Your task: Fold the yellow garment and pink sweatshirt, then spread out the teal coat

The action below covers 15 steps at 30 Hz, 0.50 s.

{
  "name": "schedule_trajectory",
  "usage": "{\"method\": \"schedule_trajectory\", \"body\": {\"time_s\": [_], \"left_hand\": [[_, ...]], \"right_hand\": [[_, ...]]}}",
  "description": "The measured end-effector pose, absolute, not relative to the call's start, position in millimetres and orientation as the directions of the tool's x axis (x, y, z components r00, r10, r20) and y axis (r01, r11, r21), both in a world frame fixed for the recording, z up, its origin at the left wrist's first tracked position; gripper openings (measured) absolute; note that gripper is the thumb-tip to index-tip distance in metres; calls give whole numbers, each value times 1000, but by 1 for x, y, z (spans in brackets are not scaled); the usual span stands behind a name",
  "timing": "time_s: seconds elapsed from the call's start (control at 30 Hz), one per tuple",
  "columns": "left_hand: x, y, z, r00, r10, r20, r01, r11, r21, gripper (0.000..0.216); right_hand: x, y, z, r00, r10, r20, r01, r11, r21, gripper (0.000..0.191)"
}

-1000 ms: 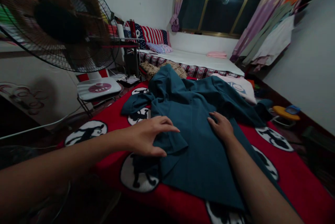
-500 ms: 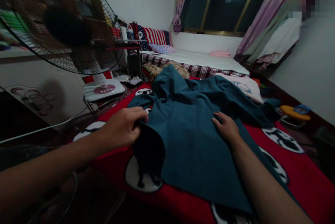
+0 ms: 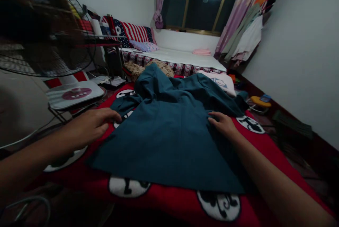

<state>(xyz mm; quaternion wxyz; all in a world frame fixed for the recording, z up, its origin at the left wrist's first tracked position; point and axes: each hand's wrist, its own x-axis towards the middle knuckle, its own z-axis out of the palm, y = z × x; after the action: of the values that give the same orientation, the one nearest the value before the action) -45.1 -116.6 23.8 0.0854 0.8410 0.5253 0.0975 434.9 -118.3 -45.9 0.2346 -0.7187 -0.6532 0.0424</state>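
A dark teal long-sleeved coat (image 3: 169, 142) lies spread over a red blanket (image 3: 169, 200) with white and black round patterns. Its lower hem points toward me, and its left sleeve (image 3: 123, 104) is bunched beside the body. My left hand (image 3: 102, 121) hovers by the coat's left edge, fingers stretched out and holding nothing. On the other side, my right hand (image 3: 224, 124) rests at the coat's right side with fingers and thumb apart. The right sleeve (image 3: 225, 101) stretches outward beyond that hand.
A large fan (image 3: 47, 39) stands close on the left, its white base (image 3: 75, 94) behind the blanket. Farther back is a bed (image 3: 180, 57) with pillows. A pale folded cloth (image 3: 221, 80) lies past the coat. A yellow stool (image 3: 261, 102) stands at right.
My left hand has let go of the coat's left edge, which was folded up and now lies flat to the left. My right hand stays at the right side. The view has swung right.
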Motion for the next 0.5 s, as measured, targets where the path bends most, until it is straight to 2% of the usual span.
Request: {"method": "schedule_trajectory", "body": {"time_s": [0.07, 0.17, 0.27, 0.33, 0.43, 0.5], "left_hand": [[-28, -110, 16, 391, 912, 122, 885, -409, 224, 42], [-8, -106, -3, 328, 944, 34, 930, -329, 164, 66], [7, -104, -20, 312, 950, 1, 948, -312, 61, 73], [13, -101, -29, 324, 946, 26, 945, -325, 26, 70], [15, -94, -37, 363, 931, 37, 930, -365, 49, 59], [12, -89, -39, 409, 912, 40, 908, -411, 81, 55]], "right_hand": [[458, -141, -40, 286, 913, 291, 926, -186, -328, 41], [481, -174, -41, 389, 888, 247, 901, -310, -304, 47], [484, -194, -49, 376, 909, 179, 893, -303, -333, 54], [477, -200, -53, 345, 919, 193, 907, -273, -319, 58], [461, -199, -55, 305, 930, 206, 928, -242, -283, 57], [455, -195, -54, 287, 942, 175, 924, -223, -311, 54]]}}
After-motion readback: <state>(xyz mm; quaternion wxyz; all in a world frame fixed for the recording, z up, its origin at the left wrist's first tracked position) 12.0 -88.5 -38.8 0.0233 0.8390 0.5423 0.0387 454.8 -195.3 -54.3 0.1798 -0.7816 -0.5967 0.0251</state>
